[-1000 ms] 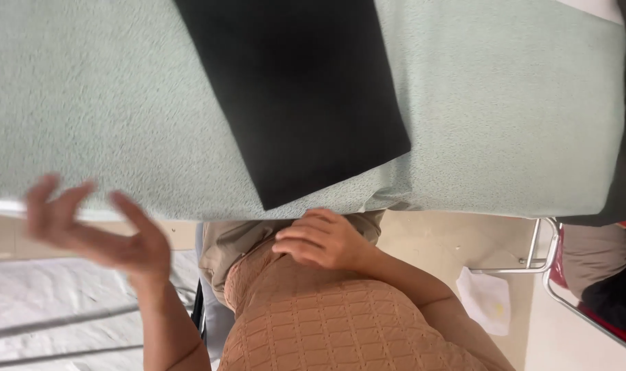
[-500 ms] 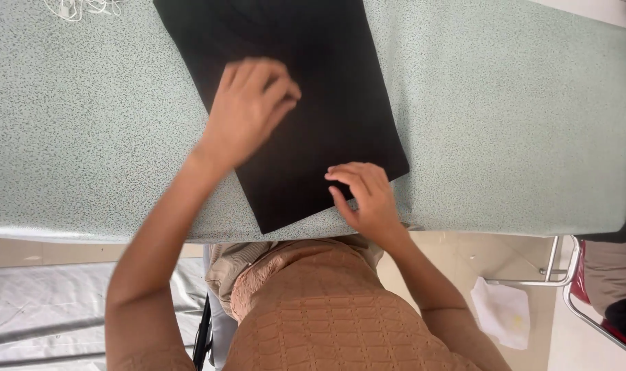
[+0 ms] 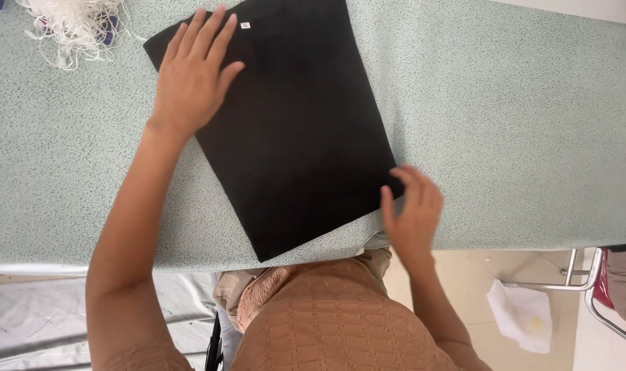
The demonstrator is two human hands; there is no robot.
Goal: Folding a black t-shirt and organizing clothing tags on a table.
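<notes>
Pressing flat, fingers spread: left hand [image 3: 191, 79] on black folded fabric [image 3: 292, 130] | right hand [image 3: 412, 213] fingertips touching its near corner | green speckled surface [image 3: 519, 124] lying under both hands

a matt black cloth [image 3: 292, 130], smooth and unwrinkled, is seen lying on a table [image 3: 519, 124] covered in pale green speckled fabric with a slightly rough, felt-like look. a tangle of white thread [image 3: 72, 27] is seen at the far edge. a shiny metal tube frame [image 3: 567, 282] is visible below.

black cloth [image 3: 292, 130], speckled grn table [image 3: 519, 124]
</notes>
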